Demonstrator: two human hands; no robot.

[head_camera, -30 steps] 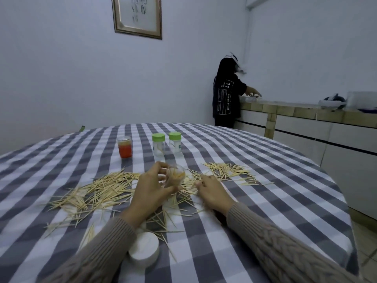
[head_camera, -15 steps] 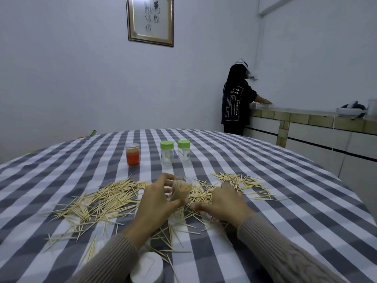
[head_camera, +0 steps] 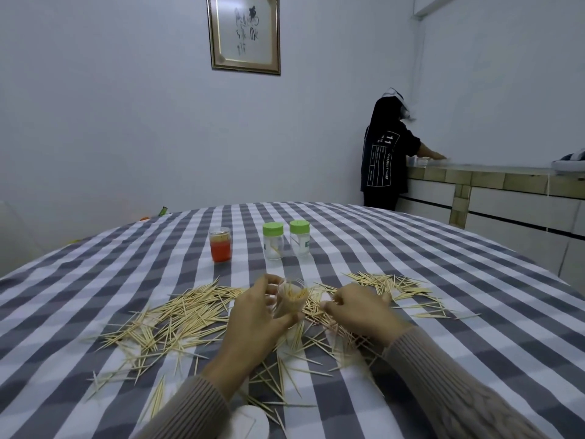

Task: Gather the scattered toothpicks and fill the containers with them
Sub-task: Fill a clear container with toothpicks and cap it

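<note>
My left hand point(head_camera: 253, 321) grips a small clear container point(head_camera: 289, 299) partly filled with toothpicks, held tilted just above the checked tablecloth point(head_camera: 411, 264). Just to its right, my right hand point(head_camera: 357, 308) lies over the toothpicks with fingers curled, pinching at some near the container's mouth. Scattered toothpicks point(head_camera: 177, 318) cover the cloth left of my hands, and another patch of toothpicks point(head_camera: 389, 285) lies to the right. Farther back stand two clear jars with green lids point(head_camera: 273, 240) point(head_camera: 299, 237) and an orange-based container point(head_camera: 220, 243).
A white round lid point(head_camera: 251, 421) lies at the near table edge by my left sleeve. A person in a black top point(head_camera: 384, 160) stands at a counter point(head_camera: 493, 179) at the back right. A framed picture point(head_camera: 243, 33) hangs on the wall.
The view has tilted upward, so the table sits lower in frame. My right hand has drawn slightly closer to the container; my left hand keeps its hold.
</note>
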